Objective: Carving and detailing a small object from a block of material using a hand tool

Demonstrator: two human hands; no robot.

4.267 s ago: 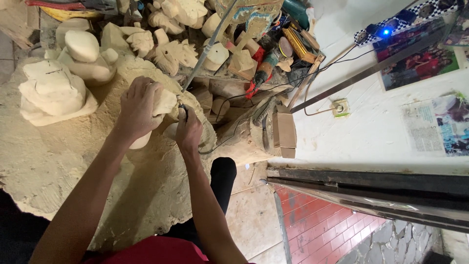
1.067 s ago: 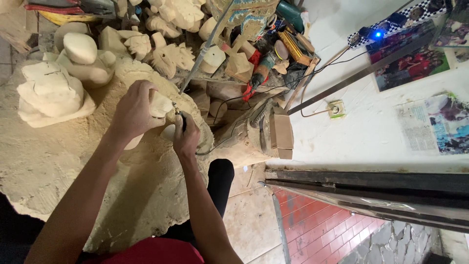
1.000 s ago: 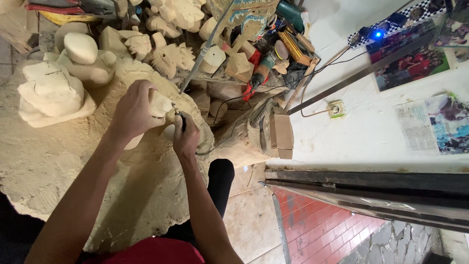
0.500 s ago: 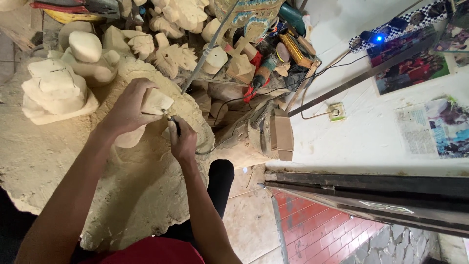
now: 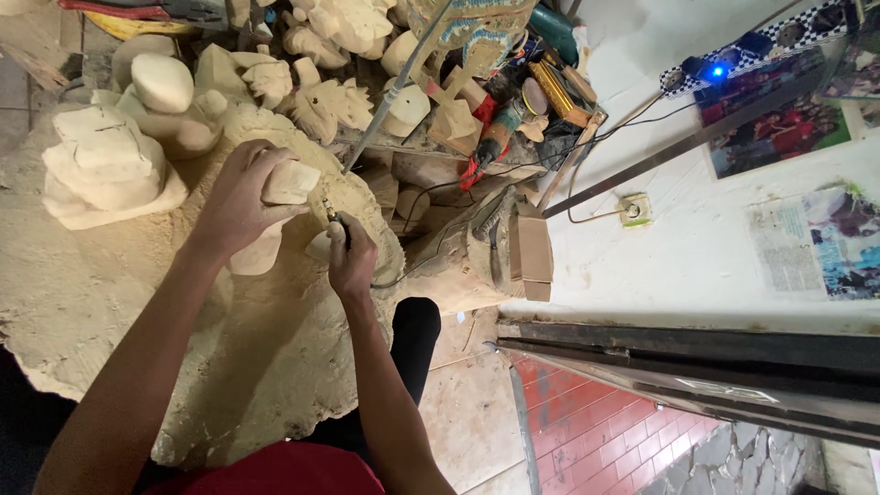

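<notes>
My left hand [image 5: 236, 200] grips a pale, roughly shaped wood carving [image 5: 275, 209] that stands upright on a sawdust-covered work surface [image 5: 101, 302]. My right hand [image 5: 351, 259] is closed around a thin dark-handled carving tool [image 5: 332, 215]. The tool's tip points at the upper side of the carving, just right of my left fingers. Both forearms reach in from the bottom of the view.
A stacked pale carving [image 5: 101, 170] and a rounded one [image 5: 163, 84] stand at the left. Several unfinished carvings [image 5: 325, 101] and tools [image 5: 495, 137] crowd the top. A metal rod [image 5: 394, 87] leans across them. A cable runs to a wall socket [image 5: 634, 211]. Red tiles [image 5: 605, 422] lie below.
The view has shifted slightly. My left hand turned the carving a little and my right hand brought the tool tip up against it; both stay in the same spot.
</notes>
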